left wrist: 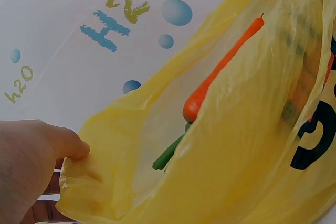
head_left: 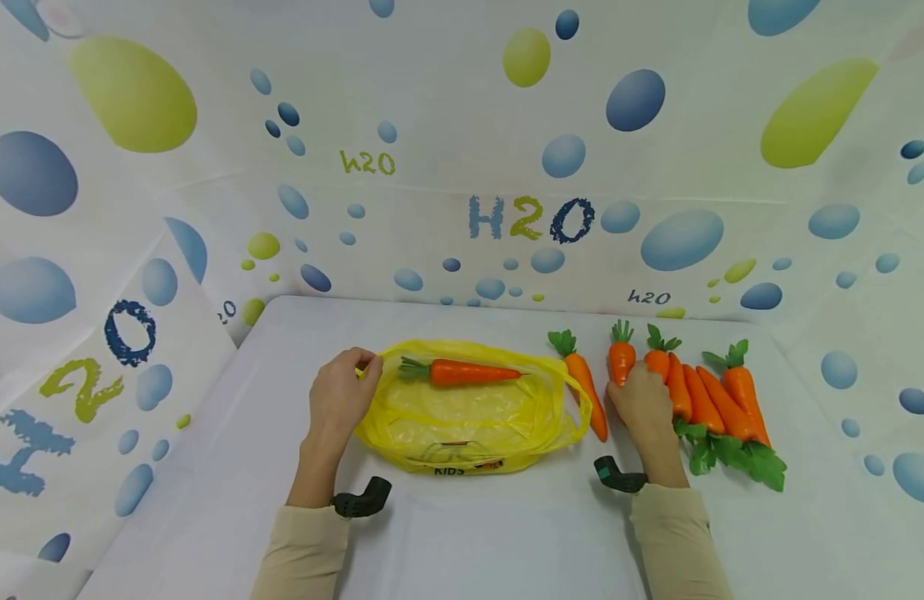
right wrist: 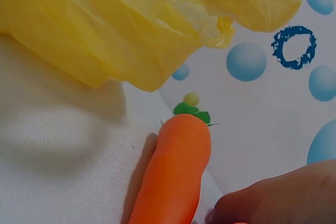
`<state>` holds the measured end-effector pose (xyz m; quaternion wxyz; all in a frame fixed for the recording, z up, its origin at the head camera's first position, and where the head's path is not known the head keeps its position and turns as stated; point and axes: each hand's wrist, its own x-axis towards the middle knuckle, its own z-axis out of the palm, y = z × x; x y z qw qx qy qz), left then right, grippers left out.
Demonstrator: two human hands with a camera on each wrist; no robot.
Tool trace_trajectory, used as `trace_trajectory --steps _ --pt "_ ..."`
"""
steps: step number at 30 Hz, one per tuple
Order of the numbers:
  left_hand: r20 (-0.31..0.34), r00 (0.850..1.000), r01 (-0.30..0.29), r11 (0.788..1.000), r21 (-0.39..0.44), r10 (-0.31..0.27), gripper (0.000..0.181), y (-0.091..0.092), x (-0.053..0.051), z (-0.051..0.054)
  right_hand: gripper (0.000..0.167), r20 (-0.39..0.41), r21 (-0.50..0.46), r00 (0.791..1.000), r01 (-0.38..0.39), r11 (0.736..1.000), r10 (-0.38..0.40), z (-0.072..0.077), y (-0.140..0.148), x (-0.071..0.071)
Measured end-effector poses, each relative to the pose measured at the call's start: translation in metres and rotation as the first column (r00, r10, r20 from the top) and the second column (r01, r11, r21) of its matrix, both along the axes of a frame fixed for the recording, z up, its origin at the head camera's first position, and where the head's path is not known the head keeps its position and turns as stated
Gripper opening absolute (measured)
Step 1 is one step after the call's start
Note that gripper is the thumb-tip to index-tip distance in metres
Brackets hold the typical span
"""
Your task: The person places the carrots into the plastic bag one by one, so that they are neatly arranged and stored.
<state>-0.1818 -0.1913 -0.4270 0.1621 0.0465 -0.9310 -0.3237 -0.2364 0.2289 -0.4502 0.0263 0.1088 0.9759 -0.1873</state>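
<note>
Sleeves [head_left: 304, 550] well apart | left grip [head_left: 344, 392] pinching bag [head_left: 409, 447] | right grip [head_left: 645, 404] at carrot [head_left: 622, 362], closure unclear

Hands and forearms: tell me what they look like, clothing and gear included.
The left hand and right hand wear no gloves. Both forearms have plain beige sleeves, slightly creased. At each wrist sits a black, bent device, left and right; the right one has a small green patch. No cables show.
</note>
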Motion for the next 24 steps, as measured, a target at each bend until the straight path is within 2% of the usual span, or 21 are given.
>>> trace_trajectory --steps 8,16,20,24 --pt "-0.011 1.000 0.000 1.000 -0.005 0.000 0.031 -0.0003 -0.0010 -0.0015 0.048 -0.018 -0.023 1.000 -0.011 1.000 0.010 0.0026 -0.0006 0.0021" --pt "-0.006 1.000 -0.002 1.000 -0.002 0.002 0.031 -0.0004 -0.0008 -0.0025 0.039 -0.137 -0.074 0.990 0.005 0.997 -0.015 0.0029 -0.0020 0.0026" --pt "0.007 1.000 -0.007 1.000 0.001 0.006 0.030 -0.0003 -0.0014 -0.0024 0.043 -0.181 -0.091 0.983 0.007 0.996 -0.023 0.0025 -0.0032 0.0021" --pt "0.010 1.000 -0.003 1.000 0.000 0.003 0.031 -0.0003 -0.0016 -0.0020 0.054 -0.201 -0.113 0.979 -0.001 0.994 -0.022 0.0051 -0.0045 0.0018"
